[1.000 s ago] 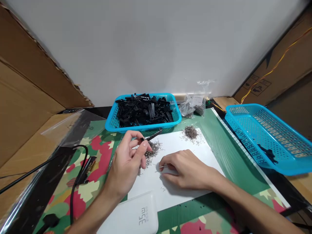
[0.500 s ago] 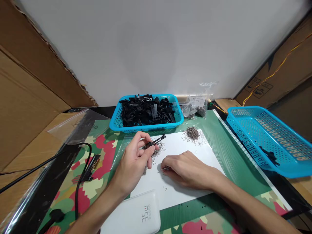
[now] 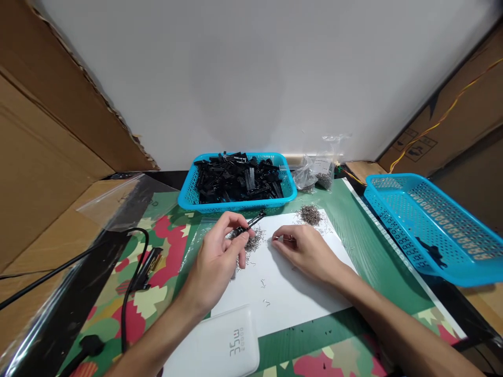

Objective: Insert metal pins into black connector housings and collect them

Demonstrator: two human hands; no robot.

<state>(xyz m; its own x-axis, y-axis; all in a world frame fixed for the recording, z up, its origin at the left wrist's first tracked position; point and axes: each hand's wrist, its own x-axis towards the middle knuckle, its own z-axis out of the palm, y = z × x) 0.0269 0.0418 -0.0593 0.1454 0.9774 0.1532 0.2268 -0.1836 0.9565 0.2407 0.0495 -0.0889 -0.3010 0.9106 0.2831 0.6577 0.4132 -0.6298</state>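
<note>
My left hand [image 3: 218, 250] pinches a slim black plastic clip [image 3: 249, 224] between thumb and fingers, its tip pointing up to the right. My right hand [image 3: 304, 250] has its fingertips pinched together just right of the clip, on something too small to name. Both hands hover over a white sheet [image 3: 283, 283]. A small pile of thin metal springs [image 3: 253, 242] lies under the clip, and a second pile [image 3: 309, 214] sits at the sheet's far edge. Single springs lie scattered on the sheet [image 3: 266, 302].
A blue basket [image 3: 188, 195] full of black clips stands behind the sheet. Another blue basket [image 3: 428, 225] at the right holds one or two black pieces. Clear bags of springs [image 3: 314, 175] lie between them. A white charger [image 3: 220, 345] and black cable [image 3: 129, 283] are near left. Cardboard walls flank both sides.
My right hand has lifted from the middle of the sheet and moved up towards the clip in my left hand. The left hand has barely shifted.
</note>
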